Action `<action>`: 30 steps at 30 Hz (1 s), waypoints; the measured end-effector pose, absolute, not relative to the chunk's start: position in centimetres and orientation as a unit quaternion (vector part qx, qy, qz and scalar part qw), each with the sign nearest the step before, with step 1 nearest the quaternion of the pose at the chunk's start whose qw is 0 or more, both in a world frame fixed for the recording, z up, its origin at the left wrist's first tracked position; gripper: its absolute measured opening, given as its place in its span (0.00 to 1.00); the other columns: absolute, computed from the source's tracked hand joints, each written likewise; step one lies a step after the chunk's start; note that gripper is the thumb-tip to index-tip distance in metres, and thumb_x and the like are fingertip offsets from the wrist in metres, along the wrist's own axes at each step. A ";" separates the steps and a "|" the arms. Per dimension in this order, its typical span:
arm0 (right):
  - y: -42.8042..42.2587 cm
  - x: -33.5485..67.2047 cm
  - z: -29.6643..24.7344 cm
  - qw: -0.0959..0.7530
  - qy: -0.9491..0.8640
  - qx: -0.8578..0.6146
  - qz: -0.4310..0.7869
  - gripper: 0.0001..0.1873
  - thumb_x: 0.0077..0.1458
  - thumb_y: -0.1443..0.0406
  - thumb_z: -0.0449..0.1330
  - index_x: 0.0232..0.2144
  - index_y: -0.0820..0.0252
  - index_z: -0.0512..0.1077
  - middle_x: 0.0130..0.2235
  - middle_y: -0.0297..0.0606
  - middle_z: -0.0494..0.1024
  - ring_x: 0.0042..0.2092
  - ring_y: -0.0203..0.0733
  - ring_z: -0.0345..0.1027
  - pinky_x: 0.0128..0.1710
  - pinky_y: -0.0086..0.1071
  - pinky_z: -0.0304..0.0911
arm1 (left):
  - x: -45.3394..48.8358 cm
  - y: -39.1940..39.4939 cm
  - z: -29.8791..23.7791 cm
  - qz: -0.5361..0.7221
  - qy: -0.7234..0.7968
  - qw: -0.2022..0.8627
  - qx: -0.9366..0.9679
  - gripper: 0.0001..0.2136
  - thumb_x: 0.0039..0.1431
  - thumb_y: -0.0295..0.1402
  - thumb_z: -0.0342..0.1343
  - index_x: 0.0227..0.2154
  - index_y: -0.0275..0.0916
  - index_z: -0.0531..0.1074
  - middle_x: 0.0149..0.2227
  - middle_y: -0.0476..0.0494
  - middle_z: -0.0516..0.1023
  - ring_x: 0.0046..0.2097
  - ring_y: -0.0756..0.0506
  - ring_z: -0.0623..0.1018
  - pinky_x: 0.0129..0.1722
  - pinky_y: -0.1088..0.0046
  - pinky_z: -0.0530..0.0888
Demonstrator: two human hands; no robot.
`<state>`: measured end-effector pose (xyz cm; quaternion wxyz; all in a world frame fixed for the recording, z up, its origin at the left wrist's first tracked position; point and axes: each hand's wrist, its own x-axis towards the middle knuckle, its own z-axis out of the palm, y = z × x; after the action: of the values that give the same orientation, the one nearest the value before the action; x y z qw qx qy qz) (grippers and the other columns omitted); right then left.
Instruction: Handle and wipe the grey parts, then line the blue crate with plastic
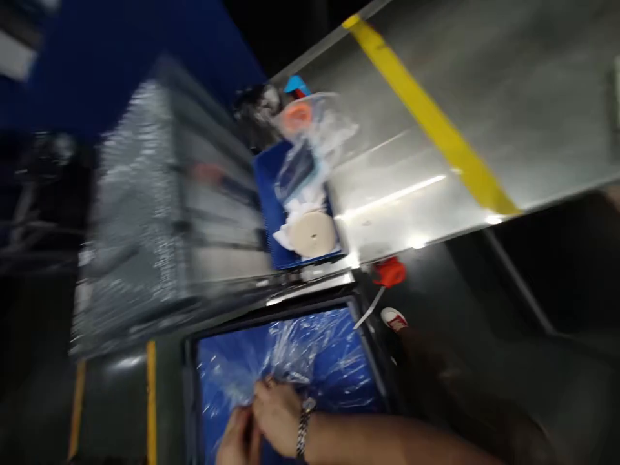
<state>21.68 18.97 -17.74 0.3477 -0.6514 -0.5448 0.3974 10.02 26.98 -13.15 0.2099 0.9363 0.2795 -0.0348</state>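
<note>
A: Which hands appear, and what do they hold?

B: Both hands sit at the lower edge of the view. The right hand (277, 416), with a metal watch (304, 423) at the wrist, is curled with its fingers (265, 395) pinching the clear plastic bag (290, 358). The left hand (239, 439) lies just beside it, touching it, fingers bent onto the same bag; motion blur hides how firm that grip is.

A: Where does the bag lie?

B: It spreads away from the fingertips, over the blue bin (339, 374), whose dark frame surrounds it. The gathered part of the film is at the fingers; the loose part fans out beyond them.

A: What lies farther from the fingers?

B: Well beyond the bin, on a metal table (436, 129) marked by a yellow stripe (426, 116), rests a blue tray (264, 194). On it are crumpled clear bags (314, 139), a pale round disc (312, 234) and an orange cap (296, 116). To the right of the fingers, near the table edge, is a red object (390, 271), and on the floor below it a red-and-white shoe (393, 319). To the left stands a blurred, shiny metal unit (159, 206).
</note>
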 end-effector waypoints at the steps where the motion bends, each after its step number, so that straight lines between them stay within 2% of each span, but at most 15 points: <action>1: 18.8 21.4 -17.7 0.338 -0.534 -0.667 0.394 0.01 0.59 0.71 0.63 0.33 0.65 0.74 0.43 0.39 0.78 0.47 0.43 0.73 0.43 0.38 0.73 | 10.4 26.2 -12.7 -0.021 0.235 0.200 0.951 0.16 0.63 0.44 0.50 0.28 0.41 0.75 0.25 0.45 0.79 0.26 0.46 0.80 0.27 0.76 0.77; 4: 18.0 21.0 -18.3 0.340 -0.506 -0.694 0.383 0.01 0.60 0.72 0.61 0.35 0.64 0.73 0.44 0.38 0.77 0.47 0.42 0.72 0.45 0.40 0.73 | 11.1 24.1 -12.4 0.014 0.254 0.121 0.960 0.12 0.65 0.28 0.45 0.31 0.38 0.74 0.28 0.43 0.78 0.28 0.47 0.80 0.29 0.75 0.78; 7: 17.5 21.5 -19.6 0.344 -0.500 -0.699 0.378 0.03 0.60 0.72 0.61 0.38 0.62 0.73 0.41 0.36 0.76 0.44 0.40 0.72 0.45 0.40 0.72 | 11.1 22.9 -13.7 0.019 0.294 0.067 0.953 0.12 0.66 0.26 0.44 0.33 0.36 0.73 0.30 0.41 0.77 0.30 0.45 0.79 0.31 0.70 0.79; 9: 17.4 22.0 -20.4 0.342 -0.504 -0.699 0.375 0.04 0.59 0.73 0.62 0.36 0.61 0.73 0.39 0.35 0.76 0.43 0.40 0.71 0.44 0.39 0.72 | 10.8 22.5 -14.6 0.027 0.316 0.071 0.946 0.12 0.66 0.26 0.45 0.35 0.35 0.74 0.31 0.40 0.77 0.32 0.44 0.78 0.33 0.68 0.79; 11: 17.4 22.5 -21.0 0.341 -0.518 -0.690 0.374 0.05 0.57 0.73 0.63 0.30 0.62 0.72 0.38 0.35 0.75 0.42 0.39 0.71 0.43 0.38 0.71 | 10.6 22.3 -15.3 0.048 0.352 0.126 0.926 0.12 0.66 0.27 0.46 0.36 0.34 0.76 0.32 0.40 0.76 0.34 0.45 0.77 0.35 0.68 0.78; 14: 17.2 23.3 -21.7 0.345 -0.547 -0.666 0.372 0.09 0.55 0.75 0.63 0.25 0.62 0.70 0.34 0.33 0.74 0.38 0.37 0.70 0.41 0.36 0.71 | 10.5 22.5 -15.9 0.060 0.459 0.298 0.835 0.13 0.64 0.31 0.48 0.35 0.33 0.78 0.33 0.38 0.75 0.37 0.45 0.76 0.40 0.68 0.75; 16: 17.0 24.0 -22.0 0.363 -0.558 -0.652 0.364 0.07 0.55 0.77 0.61 0.32 0.62 0.72 0.34 0.33 0.74 0.38 0.37 0.70 0.40 0.35 0.71 | 10.5 22.9 -16.2 0.050 0.516 0.382 0.765 0.13 0.61 0.34 0.51 0.33 0.33 0.79 0.33 0.39 0.74 0.37 0.45 0.75 0.40 0.68 0.73; 17: 16.9 24.3 -22.1 0.377 -0.563 -0.643 0.358 0.10 0.55 0.77 0.60 0.37 0.62 0.73 0.36 0.33 0.74 0.38 0.38 0.71 0.40 0.35 0.71 | 10.4 23.2 -16.4 0.045 0.532 0.404 0.743 0.13 0.59 0.34 0.51 0.32 0.33 0.79 0.31 0.40 0.74 0.36 0.45 0.74 0.39 0.69 0.72; 18: 16.8 24.5 -22.1 0.392 -0.570 -0.632 0.350 0.13 0.55 0.78 0.58 0.41 0.62 0.72 0.38 0.35 0.74 0.38 0.38 0.71 0.39 0.34 0.71 | 10.4 23.5 -16.6 0.041 0.540 0.416 0.731 0.13 0.58 0.35 0.52 0.31 0.33 0.79 0.30 0.41 0.73 0.35 0.45 0.74 0.38 0.69 0.72; 20: 16.7 24.7 -22.2 0.422 -0.593 -0.600 0.333 0.14 0.58 0.76 0.54 0.43 0.60 0.73 0.42 0.38 0.74 0.39 0.37 0.72 0.38 0.32 0.72 | 10.4 23.8 -17.0 0.031 0.544 0.435 0.717 0.13 0.57 0.35 0.52 0.30 0.33 0.79 0.30 0.43 0.72 0.33 0.47 0.72 0.35 0.70 0.71; 23: 16.5 24.6 -22.4 0.447 -0.626 -0.564 0.302 0.19 0.60 0.74 0.47 0.37 0.55 0.77 0.43 0.41 0.75 0.37 0.37 0.74 0.36 0.31 0.72 | 10.4 23.6 -17.6 0.014 0.557 0.442 0.703 0.14 0.57 0.34 0.49 0.31 0.33 0.79 0.30 0.42 0.72 0.31 0.47 0.72 0.34 0.69 0.72; 26: 15.4 24.6 -22.7 0.453 -0.630 -0.570 0.270 0.21 0.57 0.75 0.45 0.33 0.55 0.76 0.42 0.43 0.78 0.35 0.40 0.76 0.32 0.32 0.73 | 10.6 23.0 -17.9 0.016 0.582 0.391 0.713 0.13 0.56 0.30 0.50 0.34 0.33 0.80 0.32 0.39 0.75 0.36 0.44 0.74 0.40 0.65 0.73; 28: 13.6 25.1 -22.9 0.466 -0.627 -0.570 0.253 0.18 0.60 0.71 0.47 0.39 0.55 0.76 0.47 0.44 0.78 0.39 0.43 0.78 0.32 0.32 0.74 | 10.4 23.4 -17.5 0.018 0.593 0.352 0.724 0.14 0.51 0.28 0.55 0.40 0.35 0.79 0.40 0.38 0.77 0.33 0.47 0.73 0.38 0.67 0.73; 30: 11.5 26.0 -23.3 0.496 -0.621 -0.556 0.243 0.17 0.64 0.61 0.52 0.53 0.51 0.71 0.53 0.43 0.76 0.47 0.45 0.76 0.38 0.34 0.76 | 9.7 25.2 -16.7 0.027 0.613 0.303 0.729 0.18 0.50 0.25 0.57 0.46 0.36 0.76 0.46 0.38 0.76 0.31 0.49 0.73 0.36 0.69 0.74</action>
<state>25.96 11.48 -23.27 0.4961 -0.5564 -0.6206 0.2433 9.66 25.24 -16.67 0.3033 0.7293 0.6126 0.0272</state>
